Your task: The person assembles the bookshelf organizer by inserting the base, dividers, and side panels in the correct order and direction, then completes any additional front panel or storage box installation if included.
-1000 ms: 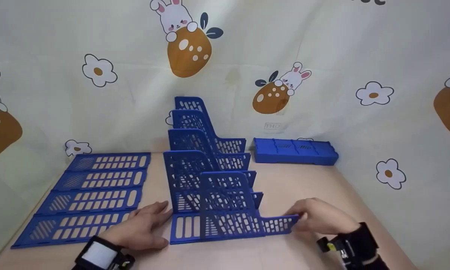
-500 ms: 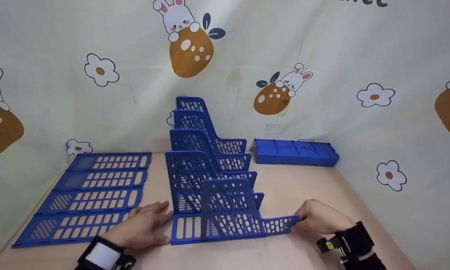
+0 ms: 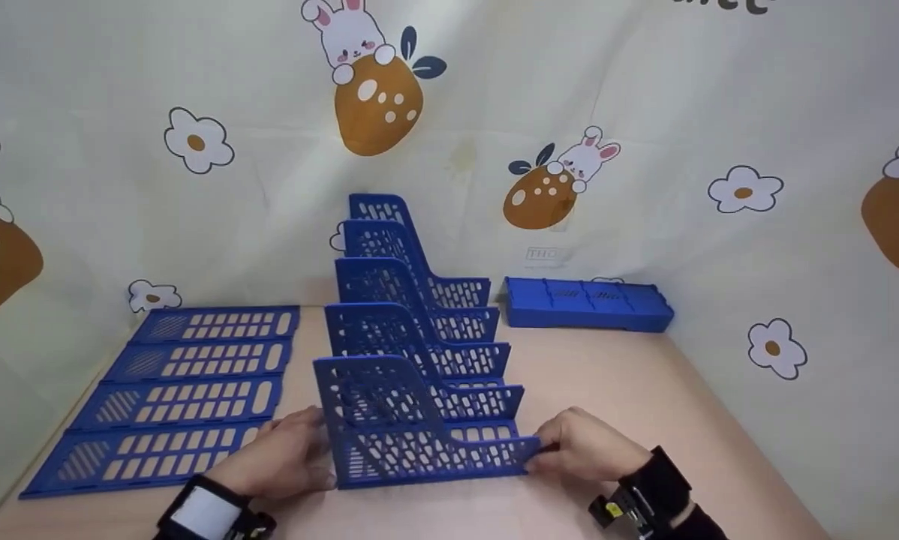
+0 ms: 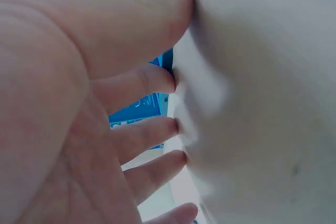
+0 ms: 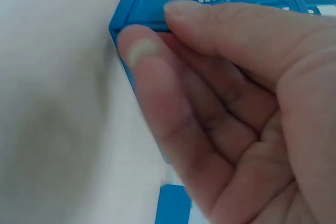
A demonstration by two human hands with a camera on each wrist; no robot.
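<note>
In the head view a blue plastic file rack (image 3: 378, 281) stands mid-table, several upright slotted dividers in a row from front to back. My right hand (image 3: 588, 450) pinches the low right end of the nearest divider (image 3: 397, 429) between thumb and fingers. The right wrist view shows the thumb against the blue divider corner (image 5: 144, 9), with the index finger underneath. On the other side my left hand (image 3: 278, 459) lies by the tall end's lower corner, thumb and fingers spread. Its fingertips (image 4: 167, 80) rest on the table in the left wrist view, close beside the blue plastic.
Several flat blue slotted panels (image 3: 123, 409) lie in a joined row at the left of the table. A long blue ridged piece (image 3: 588, 304) sits at the back right. Behind the table hangs a patterned curtain (image 3: 449, 90) with rabbits and flowers.
The nearest divider has slid left with my right hand, from sticking out on the right to lining up with the dividers behind it. My left hand stays almost where it was.
</note>
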